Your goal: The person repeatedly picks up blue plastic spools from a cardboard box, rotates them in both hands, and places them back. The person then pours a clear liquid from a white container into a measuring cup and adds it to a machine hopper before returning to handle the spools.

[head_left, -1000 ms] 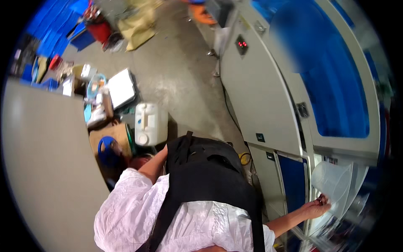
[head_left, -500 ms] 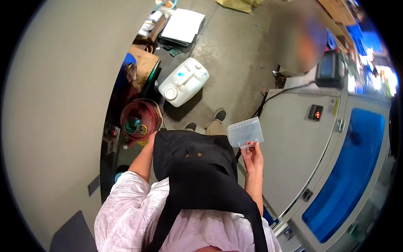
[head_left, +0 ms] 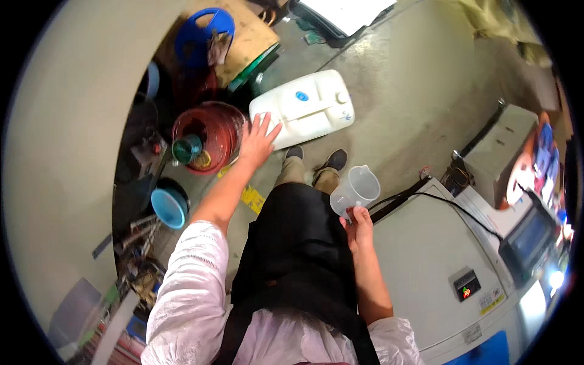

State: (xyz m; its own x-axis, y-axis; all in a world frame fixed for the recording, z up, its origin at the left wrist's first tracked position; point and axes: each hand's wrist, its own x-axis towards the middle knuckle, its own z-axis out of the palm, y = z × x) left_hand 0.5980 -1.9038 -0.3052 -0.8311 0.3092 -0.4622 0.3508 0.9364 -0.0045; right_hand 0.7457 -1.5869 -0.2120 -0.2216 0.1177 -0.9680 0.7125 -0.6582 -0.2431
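Note:
My left hand [head_left: 258,145] reaches over the left end of a white plastic jerry can [head_left: 313,112] on the floor. Its fingers are spread at that end, around where the large cap is, and they hide the cap; whether they touch it I cannot tell. My right hand [head_left: 358,226] is closed on the handle of a clear plastic measuring jug [head_left: 359,185]. The jug is held off the floor in front of my black apron, its open mouth showing. I cannot make out any liquid inside.
Left of the can stands a dark red bucket [head_left: 214,125], a green cup [head_left: 187,148] inside it. A light-blue basin [head_left: 168,207] lies nearer me. On the right is a pale machine cabinet [head_left: 420,243] with a black cable [head_left: 453,204]. A cardboard box [head_left: 246,36] stands beyond the bucket.
My left hand has moved from beside the bucket to the jerry can's left end. The jug has tipped from side-on to mouth-up in my right hand. The view has turned and shifted.

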